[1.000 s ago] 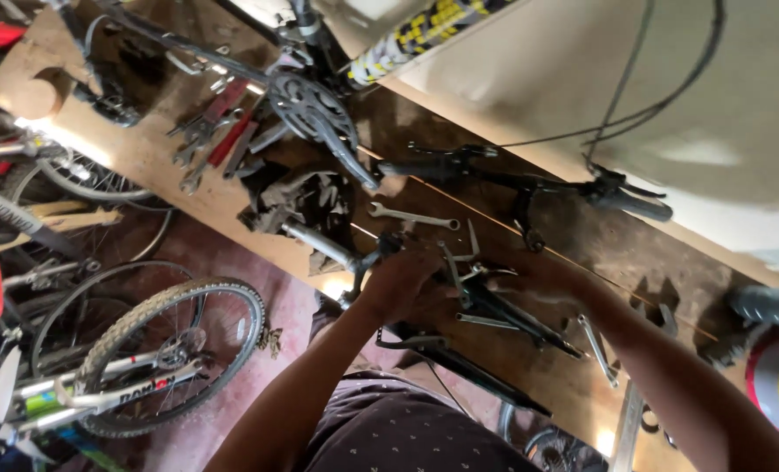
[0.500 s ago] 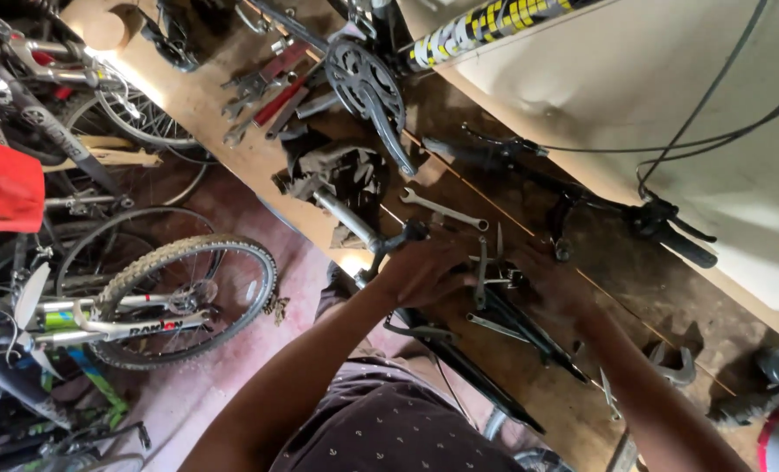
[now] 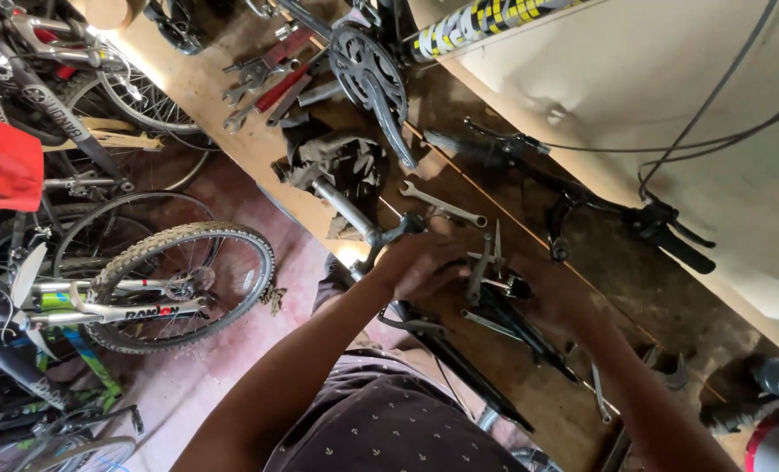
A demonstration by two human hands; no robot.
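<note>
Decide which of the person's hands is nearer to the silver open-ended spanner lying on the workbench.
Left. The left hand sits just below the spanner, close to its head. The right hand lies farther off, down and to the side, beyond the black bicycle part both hands work on.

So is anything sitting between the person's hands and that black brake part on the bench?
Nothing visible does. The left hand and right hand already rest against the black brake part on the workbench; the combination wrench lies apart, behind them.

Bare forearms and hands [image 3: 424,267], a dark maroon shirt [image 3: 389,424] with tiny pale specks.
</note>
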